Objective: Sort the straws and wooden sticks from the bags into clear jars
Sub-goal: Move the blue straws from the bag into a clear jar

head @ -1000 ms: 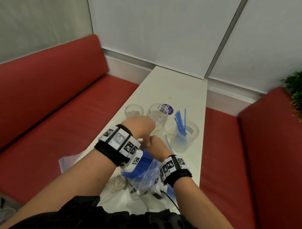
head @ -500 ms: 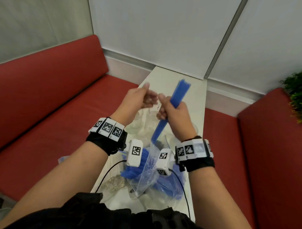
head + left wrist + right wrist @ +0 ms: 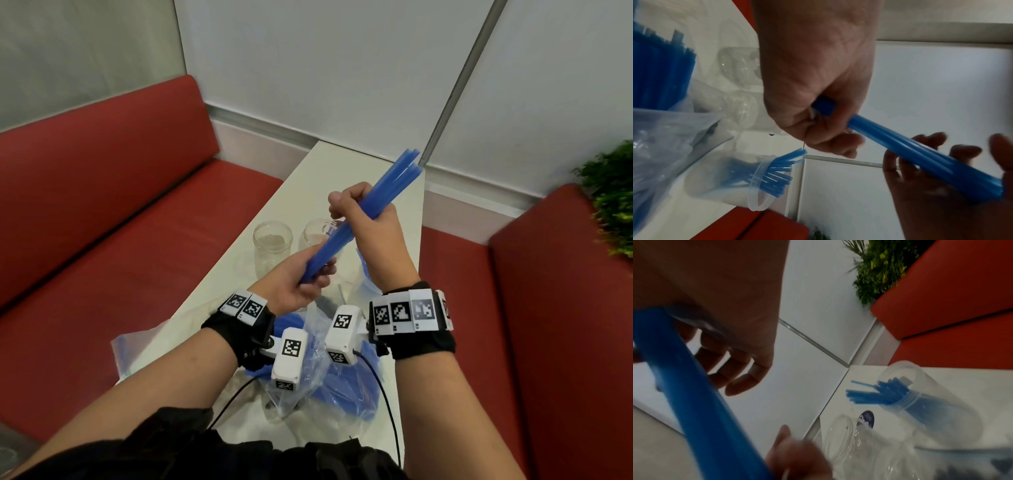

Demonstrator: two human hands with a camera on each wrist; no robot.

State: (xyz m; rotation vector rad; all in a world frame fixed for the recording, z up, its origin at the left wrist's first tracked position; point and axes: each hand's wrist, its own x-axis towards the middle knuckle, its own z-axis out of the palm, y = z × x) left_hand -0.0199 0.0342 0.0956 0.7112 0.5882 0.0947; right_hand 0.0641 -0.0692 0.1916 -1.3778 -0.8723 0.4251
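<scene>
A bundle of blue straws [image 3: 387, 188] slants up to the right above the table. My right hand [image 3: 373, 226] grips it at mid-length, and my left hand [image 3: 301, 281] holds its lower end. The left wrist view shows the bundle [image 3: 920, 154] running between both hands. A clear jar holding several blue straws [image 3: 931, 402] stands on the table; the head view hides it behind my right wrist. Two empty clear jars [image 3: 272, 240] [image 3: 317, 233] stand beside it. A clear bag of more blue straws [image 3: 308, 377] lies below my wrists.
The narrow white table [image 3: 342, 164] runs between two red benches [image 3: 102, 205] [image 3: 548, 308] toward a white wall. A second plastic bag [image 3: 126, 349] hangs over the table's left edge. A green plant [image 3: 613, 205] sits at the right. A round purple label [image 3: 867, 418] lies by the jars.
My right hand pulled the straw bundle up out of the bag. My left hand, empty and raised half a second ago, has dropped and taken hold of the bundle's lower end.
</scene>
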